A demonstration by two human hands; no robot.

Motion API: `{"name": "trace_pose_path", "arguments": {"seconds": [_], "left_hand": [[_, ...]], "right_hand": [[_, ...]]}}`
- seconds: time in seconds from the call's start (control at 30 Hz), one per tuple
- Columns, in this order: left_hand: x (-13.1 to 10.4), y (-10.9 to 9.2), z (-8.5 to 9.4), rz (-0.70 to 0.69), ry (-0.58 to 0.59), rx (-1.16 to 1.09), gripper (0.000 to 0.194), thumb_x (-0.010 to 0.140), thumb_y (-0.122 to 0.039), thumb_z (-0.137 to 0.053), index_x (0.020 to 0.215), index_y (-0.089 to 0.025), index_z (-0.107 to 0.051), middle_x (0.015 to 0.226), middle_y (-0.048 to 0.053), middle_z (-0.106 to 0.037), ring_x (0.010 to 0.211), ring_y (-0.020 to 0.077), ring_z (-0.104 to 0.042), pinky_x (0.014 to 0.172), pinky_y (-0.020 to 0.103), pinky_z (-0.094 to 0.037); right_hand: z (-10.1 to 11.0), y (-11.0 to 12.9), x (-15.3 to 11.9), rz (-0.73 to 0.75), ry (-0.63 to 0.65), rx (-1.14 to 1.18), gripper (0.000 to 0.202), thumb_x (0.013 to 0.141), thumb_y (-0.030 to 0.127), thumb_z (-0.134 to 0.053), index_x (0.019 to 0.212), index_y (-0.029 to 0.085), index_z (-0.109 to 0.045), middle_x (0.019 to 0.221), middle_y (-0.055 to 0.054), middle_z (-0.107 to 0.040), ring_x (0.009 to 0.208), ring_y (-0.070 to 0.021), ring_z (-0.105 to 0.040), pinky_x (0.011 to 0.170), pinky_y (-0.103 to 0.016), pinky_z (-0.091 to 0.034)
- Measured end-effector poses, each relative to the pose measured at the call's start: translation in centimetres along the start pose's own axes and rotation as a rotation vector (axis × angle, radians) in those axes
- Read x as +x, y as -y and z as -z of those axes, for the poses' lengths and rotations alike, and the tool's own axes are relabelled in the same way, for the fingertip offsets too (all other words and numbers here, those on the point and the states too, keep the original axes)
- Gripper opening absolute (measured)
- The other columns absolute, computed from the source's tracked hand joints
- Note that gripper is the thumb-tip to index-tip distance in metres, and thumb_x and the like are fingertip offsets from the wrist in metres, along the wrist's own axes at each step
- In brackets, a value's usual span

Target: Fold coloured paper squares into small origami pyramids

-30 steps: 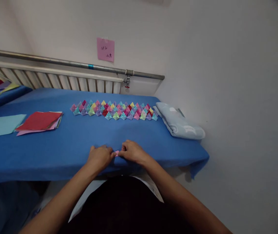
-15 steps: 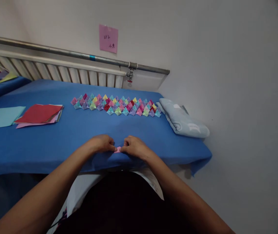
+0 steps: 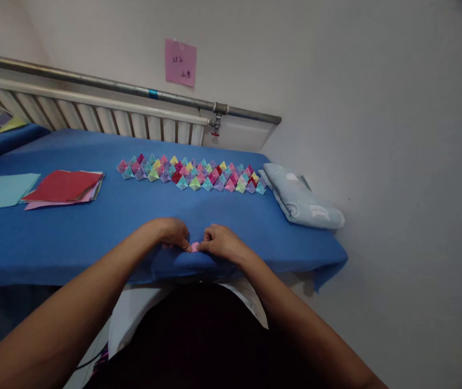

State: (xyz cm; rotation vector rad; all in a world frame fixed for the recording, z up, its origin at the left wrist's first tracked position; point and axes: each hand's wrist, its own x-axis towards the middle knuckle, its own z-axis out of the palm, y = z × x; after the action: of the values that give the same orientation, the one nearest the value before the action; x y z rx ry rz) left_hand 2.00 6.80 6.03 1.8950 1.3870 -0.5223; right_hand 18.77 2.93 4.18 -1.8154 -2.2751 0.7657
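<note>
- Since half a second ago the left hand (image 3: pixel 175 233) has tipped over, its fingers now pointing more steeply down; the right hand (image 3: pixel 219 240) has barely moved;
- the small pink paper (image 3: pixel 195 247) lies between the two hands, near the front edge of the blue-covered counter (image 3: pixel 113 227); left fingertips touch one end, right fingertips the other;
- both hands are curled; whether they pinch the paper or only press it, I cannot tell;
- rows of folded paper pieces (image 3: pixel 194 185) stand well beyond the hands; a red-topped paper stack (image 3: pixel 62 186) lies off to the left.
</note>
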Motion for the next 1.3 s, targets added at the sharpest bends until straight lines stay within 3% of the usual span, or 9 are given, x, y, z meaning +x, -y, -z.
{"name": "trace_pose_path", "arguments": {"seconds": [0.2, 0.53, 0.63, 0.83, 1.03, 1.3], "left_hand": [[-0.2, -0.6, 0.3, 0.042, 0.087, 0.049, 0.028, 0.091, -0.038, -0.056, 0.105, -0.014, -0.061, 0.098, 0.005, -0.065, 0.080, 0.0154, -0.064, 0.070, 0.033, -0.055], [-0.8, -0.9, 0.2, 0.057, 0.103, 0.077, 0.031, 0.092, -0.039, -0.055, 0.108, -0.014, -0.060, 0.099, 0.005, -0.065, 0.080, 0.0156, -0.064, 0.070, 0.034, -0.055], [-1.4, -1.3, 0.4, 0.068, 0.095, 0.076, 0.031, 0.092, -0.039, -0.056, 0.108, -0.014, -0.060, 0.100, 0.006, -0.065, 0.082, 0.0161, -0.064, 0.072, 0.034, -0.055], [-1.7, -1.1, 0.1, 0.056, 0.042, 0.058, 0.031, 0.089, -0.043, -0.057, 0.098, -0.014, -0.062, 0.081, 0.002, -0.065, 0.064, 0.0123, -0.061, 0.061, 0.028, -0.051], [-2.1, -1.2, -0.4, 0.052, -0.065, 0.009, 0.027, 0.078, -0.044, -0.062, 0.079, -0.017, -0.066, 0.055, -0.001, -0.061, 0.049, 0.0148, -0.058, 0.053, 0.025, -0.046], [-1.6, -0.6, -0.8, 0.044, -0.111, 0.000, 0.028, 0.072, -0.047, -0.062, 0.067, -0.020, -0.065, 0.045, -0.002, -0.054, 0.046, 0.0157, -0.056, 0.053, 0.025, -0.043]], "right_hand": [[0.1, -0.8, -0.2, 0.037, 0.001, 0.051, 0.017, 0.070, 0.024, -0.074, 0.064, 0.019, -0.060, 0.077, 0.003, -0.059, 0.065, -0.0095, -0.051, 0.056, -0.020, -0.034], [0.3, -0.9, 0.3, 0.020, 0.031, 0.062, 0.018, 0.065, 0.012, -0.074, 0.060, 0.019, -0.057, 0.070, 0.003, -0.059, 0.064, -0.0096, -0.051, 0.054, -0.019, -0.035], [0.5, -0.7, 0.2, 0.031, 0.025, 0.045, 0.018, 0.067, 0.016, -0.074, 0.061, 0.019, -0.057, 0.069, 0.004, -0.058, 0.063, -0.0091, -0.051, 0.053, -0.019, -0.033], [-0.1, -0.4, 0.4, 0.002, 0.037, 0.018, 0.031, 0.069, 0.046, -0.073, 0.067, 0.019, -0.058, 0.068, 0.003, -0.059, 0.060, -0.0108, -0.050, 0.050, -0.022, -0.030], [0.0, 0.5, 0.2, 0.012, 0.036, -0.043, 0.029, 0.071, 0.045, -0.071, 0.069, 0.020, -0.059, 0.074, 0.001, -0.060, 0.064, -0.0120, -0.051, 0.053, -0.022, -0.031], [0.2, 0.4, 0.2, -0.006, 0.047, -0.036, 0.030, 0.072, 0.046, -0.070, 0.067, 0.020, -0.057, 0.072, 0.001, -0.058, 0.063, -0.0121, -0.050, 0.053, -0.023, -0.030]]}}
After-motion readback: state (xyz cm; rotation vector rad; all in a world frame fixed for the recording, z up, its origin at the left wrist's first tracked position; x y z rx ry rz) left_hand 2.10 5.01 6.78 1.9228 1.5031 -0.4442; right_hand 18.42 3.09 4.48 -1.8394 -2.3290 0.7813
